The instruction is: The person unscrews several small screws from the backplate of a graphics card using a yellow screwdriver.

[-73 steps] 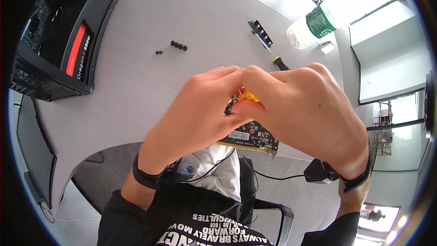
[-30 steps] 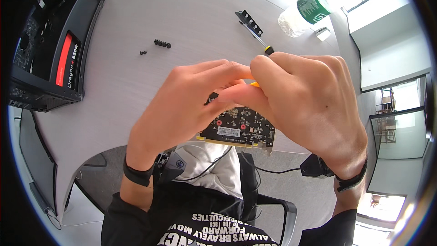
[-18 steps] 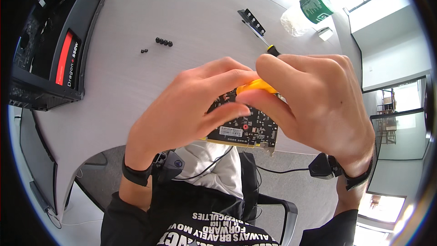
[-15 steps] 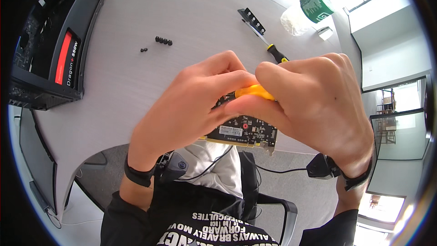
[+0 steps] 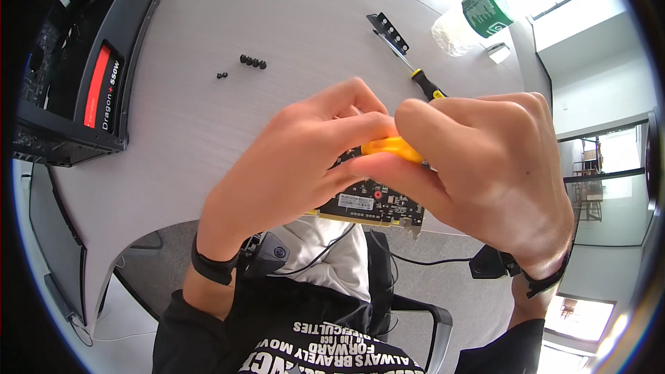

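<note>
A yellow-orange piece (image 5: 392,148), smooth and rounded like a handle, shows between my two hands. My left hand (image 5: 298,149), fingers curled, closes on its left end, and my right hand (image 5: 495,156) pinches its right end between thumb and bent fingers. Most of the piece is hidden by the fingers, so I cannot tell its exact kind. Directly beneath lies a graphics card (image 5: 395,202), its black circuit board facing up, with a white label and gold edge contacts towards me. A metal bracket is at its right end. My left hand covers much of the card.
Beyond my right hand lies a black-and-yellow screwdriver (image 5: 426,83) by a black slotted strip (image 5: 389,31). Small black screws (image 5: 253,61) sit left of centre. An open computer case (image 5: 114,55) stands far left; a green-and-white tub (image 5: 485,14) is far right.
My right hand has shifted slightly right and downward, and the yellow piece moved a little with it. My left hand stays nearly in place. The whole view has drifted slightly.
</note>
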Demonstrator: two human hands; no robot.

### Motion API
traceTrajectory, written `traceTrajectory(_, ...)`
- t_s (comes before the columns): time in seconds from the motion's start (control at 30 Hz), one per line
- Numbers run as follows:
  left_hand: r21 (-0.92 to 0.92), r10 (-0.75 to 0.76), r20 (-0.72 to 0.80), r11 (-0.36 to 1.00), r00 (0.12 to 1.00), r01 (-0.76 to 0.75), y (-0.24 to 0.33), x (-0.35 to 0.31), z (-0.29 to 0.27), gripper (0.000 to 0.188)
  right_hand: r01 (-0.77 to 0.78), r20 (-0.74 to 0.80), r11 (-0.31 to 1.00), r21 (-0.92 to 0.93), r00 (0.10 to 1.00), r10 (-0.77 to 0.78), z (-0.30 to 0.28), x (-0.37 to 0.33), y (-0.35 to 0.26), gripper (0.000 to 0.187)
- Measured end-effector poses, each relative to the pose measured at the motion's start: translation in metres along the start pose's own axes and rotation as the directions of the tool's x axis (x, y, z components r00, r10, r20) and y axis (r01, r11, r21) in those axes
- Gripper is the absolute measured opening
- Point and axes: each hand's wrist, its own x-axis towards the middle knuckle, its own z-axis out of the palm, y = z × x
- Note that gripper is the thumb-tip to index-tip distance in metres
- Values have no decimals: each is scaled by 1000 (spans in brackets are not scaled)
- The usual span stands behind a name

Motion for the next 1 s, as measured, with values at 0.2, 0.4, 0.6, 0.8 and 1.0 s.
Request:
traceTrajectory(0.2, 112, 25, -2, 993, 1000, -25, -1, -2, -9, 31, -2, -96, 989, 145, 995, 17, 14, 4, -2, 43)
traceTrajectory(0.4, 48, -117, 52, 992, 992, 115, 7, 2, -12, 28, 169, -343, 975, 144, 933, -111, 19, 4, 7, 31)
traceTrajectory(0.6, 14, -71, 18, 997, 997, 71, -1, -2, -6, 21, 62, -162, 994, 91, 986, -46, 13, 4, 4, 38)
traceTrajectory(0.8, 33, -56, -118, 998, 991, 60, -2, -2, -1, 17, 57, -211, 982, 178, 977, -18, 19, 6, 2, 37)
traceTrajectory(1.0, 61, -4, 15, 998, 1000, 3, 0, -5, -7, 20, 124, -269, 961, 245, 961, -56, 24, -1, 1, 29)
